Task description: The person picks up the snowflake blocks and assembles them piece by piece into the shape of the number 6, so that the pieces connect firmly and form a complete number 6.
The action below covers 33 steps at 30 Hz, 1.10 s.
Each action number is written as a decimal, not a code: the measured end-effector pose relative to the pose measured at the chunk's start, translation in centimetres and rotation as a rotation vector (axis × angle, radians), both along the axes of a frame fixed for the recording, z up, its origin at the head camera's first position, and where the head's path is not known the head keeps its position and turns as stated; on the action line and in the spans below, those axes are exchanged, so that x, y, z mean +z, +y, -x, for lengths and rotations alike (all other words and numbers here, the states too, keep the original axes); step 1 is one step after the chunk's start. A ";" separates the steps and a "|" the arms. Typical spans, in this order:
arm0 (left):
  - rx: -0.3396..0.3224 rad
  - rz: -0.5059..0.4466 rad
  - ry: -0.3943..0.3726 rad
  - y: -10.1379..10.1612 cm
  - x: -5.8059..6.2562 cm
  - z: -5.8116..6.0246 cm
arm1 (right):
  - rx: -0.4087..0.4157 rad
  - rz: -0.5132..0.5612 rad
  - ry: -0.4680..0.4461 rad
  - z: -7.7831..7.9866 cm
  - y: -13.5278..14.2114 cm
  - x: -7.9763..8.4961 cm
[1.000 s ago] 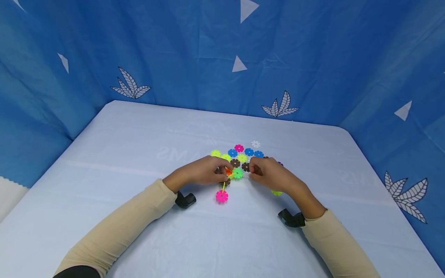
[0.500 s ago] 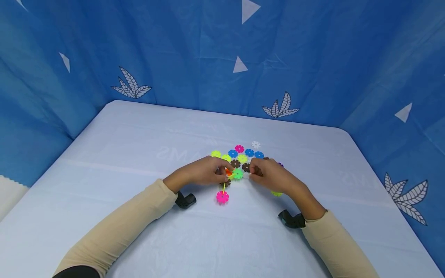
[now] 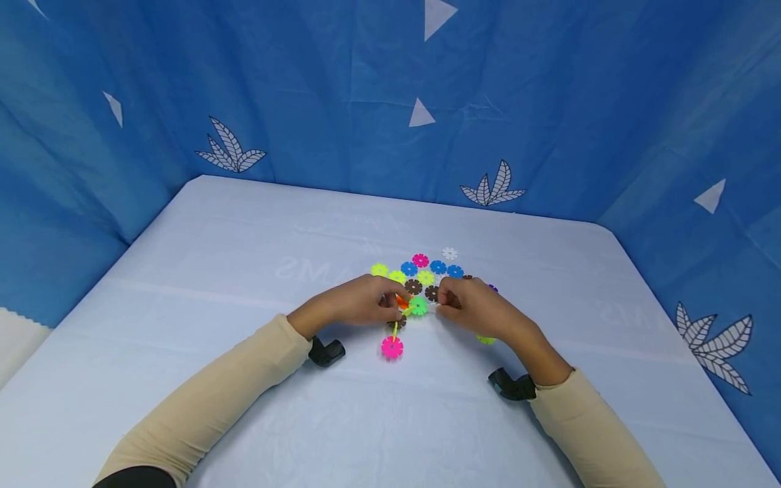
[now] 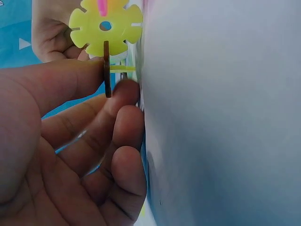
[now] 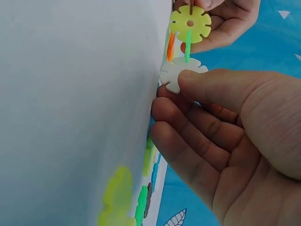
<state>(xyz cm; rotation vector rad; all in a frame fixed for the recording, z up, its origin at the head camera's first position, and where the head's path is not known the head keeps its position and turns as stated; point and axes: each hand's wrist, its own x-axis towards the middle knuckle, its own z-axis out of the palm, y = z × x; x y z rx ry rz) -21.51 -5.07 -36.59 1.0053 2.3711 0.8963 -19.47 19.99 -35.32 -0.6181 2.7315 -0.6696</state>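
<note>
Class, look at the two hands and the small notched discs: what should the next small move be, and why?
Probably the right hand should press the white disc gently toward the green disc. It pinches the white disc at the green one's edge, while the left hand steadies a brown disc. How firmly they mesh is unclear.

1. A notched green disc point(image 3: 419, 303) is facing upward.
2. Right of it, an upright white disc point(image 5: 170, 71) is touching.
3. Left of it, an upright yellow disc point(image 5: 201, 21) and a level brown disc point(image 4: 107, 70) are linking.
</note>
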 end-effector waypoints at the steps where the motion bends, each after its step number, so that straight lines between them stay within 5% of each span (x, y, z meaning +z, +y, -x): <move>1: -0.001 0.000 0.003 0.0 0.0 0.0 | 0.000 -0.002 0.000 0.0 0.0 0.0; 33: -0.020 -0.045 0.047 0.6 0.1 -0.3 | 0.071 0.071 0.018 0.2 -0.1 -0.1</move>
